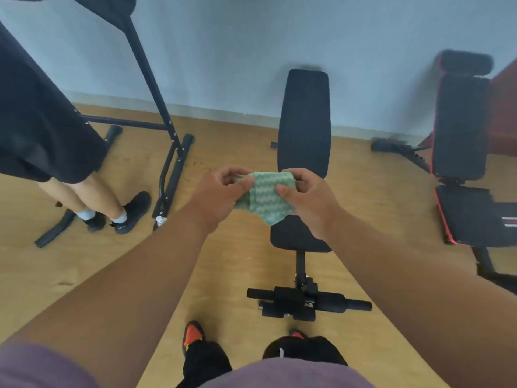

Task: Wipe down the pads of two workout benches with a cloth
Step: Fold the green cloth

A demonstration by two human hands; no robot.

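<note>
Left hand (221,191) and right hand (310,197) both pinch green cloth (264,198), held in air above black bench (303,130). Second bench (458,127) at right, blurred, apparently red-trimmed. Risk: loosely bunched cloth slipping to floor (112,261), picking up dirt.

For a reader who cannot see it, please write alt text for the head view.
Two hands, left and right, hold a green patterned cloth above a black bench. A red-trimmed bench stands to the right, and another person's legs to the left.
</note>
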